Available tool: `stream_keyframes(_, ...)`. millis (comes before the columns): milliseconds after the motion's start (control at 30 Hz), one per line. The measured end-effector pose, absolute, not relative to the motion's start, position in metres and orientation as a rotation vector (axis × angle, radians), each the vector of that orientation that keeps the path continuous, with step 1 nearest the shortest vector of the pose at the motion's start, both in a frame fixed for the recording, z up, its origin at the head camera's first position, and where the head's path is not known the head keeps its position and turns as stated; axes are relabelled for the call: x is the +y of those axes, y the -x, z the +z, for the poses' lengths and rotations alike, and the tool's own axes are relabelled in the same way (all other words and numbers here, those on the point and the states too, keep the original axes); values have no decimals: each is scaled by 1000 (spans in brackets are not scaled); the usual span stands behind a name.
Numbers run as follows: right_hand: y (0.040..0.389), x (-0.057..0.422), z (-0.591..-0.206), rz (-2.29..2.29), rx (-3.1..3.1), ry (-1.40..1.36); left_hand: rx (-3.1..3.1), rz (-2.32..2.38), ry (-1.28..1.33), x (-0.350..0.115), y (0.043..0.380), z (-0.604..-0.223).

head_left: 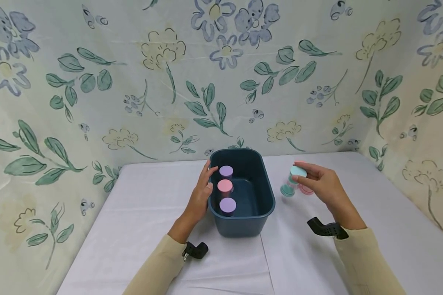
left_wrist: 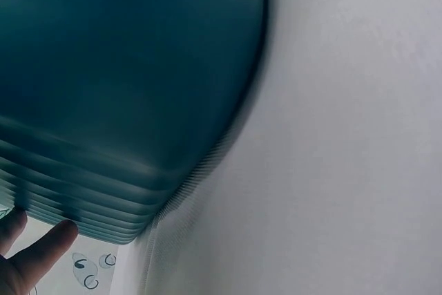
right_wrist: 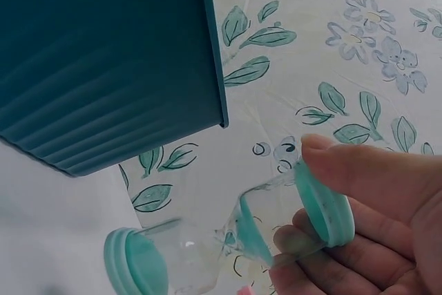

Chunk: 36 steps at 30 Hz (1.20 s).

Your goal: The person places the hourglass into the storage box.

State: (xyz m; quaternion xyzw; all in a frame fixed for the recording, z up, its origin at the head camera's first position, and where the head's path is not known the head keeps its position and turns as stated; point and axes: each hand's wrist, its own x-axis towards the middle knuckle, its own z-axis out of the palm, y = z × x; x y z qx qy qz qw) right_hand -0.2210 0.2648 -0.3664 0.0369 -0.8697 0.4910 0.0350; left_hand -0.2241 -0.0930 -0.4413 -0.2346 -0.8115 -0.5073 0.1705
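Patterned floral cloth (head_left: 206, 94) rises well beyond the fingers of the left hand (head_left: 199, 196) and the right hand (head_left: 325, 186). Below all the fingers spreads the bench (head_left: 151, 217), covered in white. Pale sleeves (head_left: 158, 262) run back from the wrists, behind the fingers. Between the two sets of fingers, just beside the left ones, stands a dark blue bin (head_left: 240, 226).

The left fingers are extended and relaxed, gripping nothing, and rest against the bin's side near its rim. The right fingers and thumb pinch the upper cap of a teal-capped sand timer (right_wrist: 226, 237), its clear bulbs slanting down and away from them toward the bin; whether its lower cap touches the bench is hard to judge.

A pink-capped timer (head_left: 305, 189) stands just behind that one, partly hidden by the right fingers. Inside the bin, along the wall beside the left fingers, three more make a row: a far purple timer (head_left: 226, 171) right by the left fingertips, a middle pink timer (head_left: 225, 187) level with the left thumb, and a near purple timer (head_left: 227, 206) closer to the wearer than these fingers.
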Motion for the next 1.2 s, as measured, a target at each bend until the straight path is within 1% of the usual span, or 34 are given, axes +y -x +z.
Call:
stream_keyframes(400, 214, 264, -357, 1465, -2695, -97, -2289, -1468, 690, -95, 227, -443)
stream_keyframes(733, 208, 257, -343, 1471, -2642, -197, -2303, -1456, 669, -95, 228, -444)
stream_keyframes(1200, 196, 245, -323, 1473, -2609, -194, -2301, -1459, 669, -95, 226, -441)
